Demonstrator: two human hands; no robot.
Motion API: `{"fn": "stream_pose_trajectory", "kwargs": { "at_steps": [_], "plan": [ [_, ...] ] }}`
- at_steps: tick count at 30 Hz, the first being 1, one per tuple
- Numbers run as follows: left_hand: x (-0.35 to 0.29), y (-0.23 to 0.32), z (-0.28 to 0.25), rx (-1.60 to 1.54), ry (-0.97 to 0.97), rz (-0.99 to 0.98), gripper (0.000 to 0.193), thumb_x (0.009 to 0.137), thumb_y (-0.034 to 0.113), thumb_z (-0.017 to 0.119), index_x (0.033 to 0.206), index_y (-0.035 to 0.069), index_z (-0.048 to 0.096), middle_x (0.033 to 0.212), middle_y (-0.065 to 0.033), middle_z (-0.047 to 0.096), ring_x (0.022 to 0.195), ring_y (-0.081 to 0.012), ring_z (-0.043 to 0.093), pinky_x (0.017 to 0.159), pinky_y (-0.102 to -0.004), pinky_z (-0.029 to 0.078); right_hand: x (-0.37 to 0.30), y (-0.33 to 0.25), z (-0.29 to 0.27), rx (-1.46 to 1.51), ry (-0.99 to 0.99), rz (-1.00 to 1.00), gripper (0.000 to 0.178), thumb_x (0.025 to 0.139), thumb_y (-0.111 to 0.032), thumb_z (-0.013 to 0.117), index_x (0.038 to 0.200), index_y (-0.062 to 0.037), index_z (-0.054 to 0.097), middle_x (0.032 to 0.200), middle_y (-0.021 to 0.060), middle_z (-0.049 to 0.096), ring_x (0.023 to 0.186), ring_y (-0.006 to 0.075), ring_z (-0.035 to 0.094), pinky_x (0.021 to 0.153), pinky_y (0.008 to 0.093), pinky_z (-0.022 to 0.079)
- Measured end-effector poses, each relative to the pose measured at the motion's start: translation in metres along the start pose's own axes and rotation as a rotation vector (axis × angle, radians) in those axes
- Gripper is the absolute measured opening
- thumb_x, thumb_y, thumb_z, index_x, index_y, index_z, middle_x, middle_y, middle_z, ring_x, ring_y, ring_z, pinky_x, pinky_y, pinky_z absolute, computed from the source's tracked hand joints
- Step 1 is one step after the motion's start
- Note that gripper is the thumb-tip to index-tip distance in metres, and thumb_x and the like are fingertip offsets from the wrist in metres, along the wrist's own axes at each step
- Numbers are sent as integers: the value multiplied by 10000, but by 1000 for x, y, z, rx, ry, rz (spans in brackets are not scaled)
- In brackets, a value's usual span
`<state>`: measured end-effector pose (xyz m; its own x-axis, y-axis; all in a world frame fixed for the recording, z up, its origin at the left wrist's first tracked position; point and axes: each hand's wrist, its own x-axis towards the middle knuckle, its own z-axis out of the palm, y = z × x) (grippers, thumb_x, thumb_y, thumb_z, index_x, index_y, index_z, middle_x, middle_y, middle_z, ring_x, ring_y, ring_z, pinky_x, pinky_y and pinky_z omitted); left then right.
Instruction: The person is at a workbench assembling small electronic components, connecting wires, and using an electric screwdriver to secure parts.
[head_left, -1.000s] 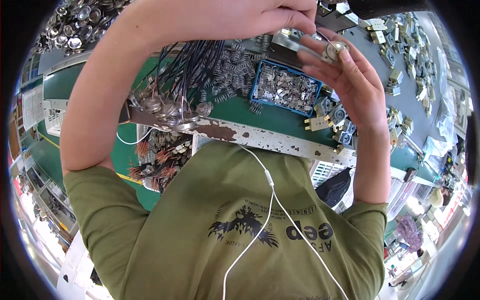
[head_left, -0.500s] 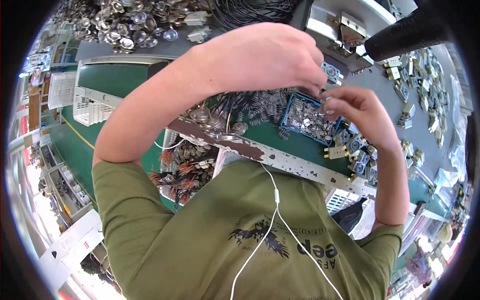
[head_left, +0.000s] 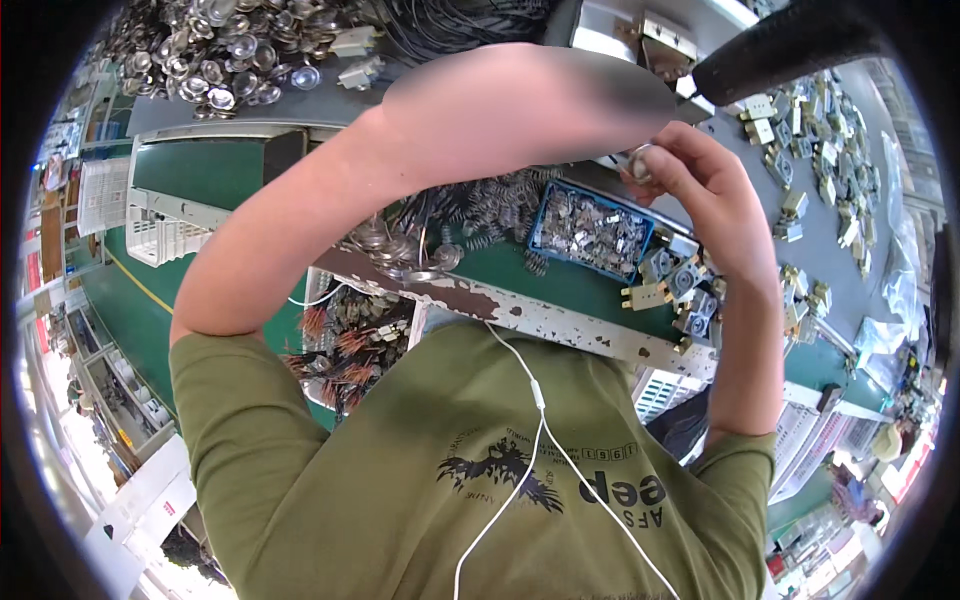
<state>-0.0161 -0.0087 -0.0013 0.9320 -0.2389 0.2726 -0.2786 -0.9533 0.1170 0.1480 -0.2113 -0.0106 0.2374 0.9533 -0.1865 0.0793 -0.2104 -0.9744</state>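
My right hand (head_left: 705, 195) is raised over the bench and pinches a small round silvery metal part (head_left: 640, 162) between thumb and fingers. My left arm crosses the picture from the left, and my left hand (head_left: 630, 105) meets the right hand at that part. The left hand is smeared, so its fingers cannot be made out. Below both hands stands a blue tray (head_left: 536, 215) of small metal pieces, with a heap of dark coil springs (head_left: 480, 205) to its left on the green mat (head_left: 590, 285).
Shiny metal caps (head_left: 220, 60) are heaped at the far left. Small beige terminal blocks (head_left: 680, 285) sit by the chipped white table edge (head_left: 540, 320). Several more small parts (head_left: 820, 150) cover the grey top on the right. Copper-wound pieces (head_left: 350, 340) lie under the bench. A white earphone cable (head_left: 540, 400) hangs down my shirt.
My view has swung toward the right and both hands have moved right and slightly down in the picture, staying together on the small part above the blue tray.
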Motion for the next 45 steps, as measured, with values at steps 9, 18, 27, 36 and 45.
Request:
{"fn": "stream_pose_trajectory", "kwargs": {
  "at_steps": [9, 18, 27, 36, 45],
  "plan": [
    [1, 14, 6, -151, 150, -7, 162, 905, 228, 686, 854, 87, 625, 779, -57, 625, 783, -258, 670, 714, -383, 544, -31, 3, 32, -65, 286, -79, 378, 972, -26, 708, 1343, -1, 641, 1014, 60, 734, 951, 90, 668, 868, 258, 548],
    [0, 15, 7, -145, 145, 17, 190, 900, 246, 695, 870, 90, 591, 752, -74, 592, 713, -283, 644, 660, -412, 522, -28, 19, 40, -144, 362, -144, 392, 938, -53, 759, 1320, -63, 673, 874, 22, 700, 809, 67, 622, 784, 253, 526],
    [-1, 13, 28, 20, 120, 30, 282, 905, 367, 699, 870, 101, 613, 752, -32, 618, 795, -213, 690, 672, -359, 547, -22, 4, 24, -321, 114, -18, 362, 988, -27, 672, 1348, -8, 638, 1074, 72, 736, 1012, 100, 672, 906, 273, 550],
    [-9, 15, 11, -220, -142, 58, 293, 909, 330, 706, 1174, 213, 664, 743, -55, 639, 784, -262, 701, 678, -400, 535, -31, 24, 15, -741, 408, -246, 525, 906, -43, 752, 1409, -59, 604, 1248, 126, 702, 1136, 240, 683, 956, 365, 556],
    [23, -3, 7, -398, 3, -215, 321, 922, 274, 712, 1230, 188, 691, 843, -98, 721, 788, -320, 709, 702, -424, 548, -23, 25, 4, -757, 432, -290, 415, 887, -63, 767, 1291, -40, 674, 1212, 160, 709, 1034, 299, 705, 923, 376, 562]
  ]
}}
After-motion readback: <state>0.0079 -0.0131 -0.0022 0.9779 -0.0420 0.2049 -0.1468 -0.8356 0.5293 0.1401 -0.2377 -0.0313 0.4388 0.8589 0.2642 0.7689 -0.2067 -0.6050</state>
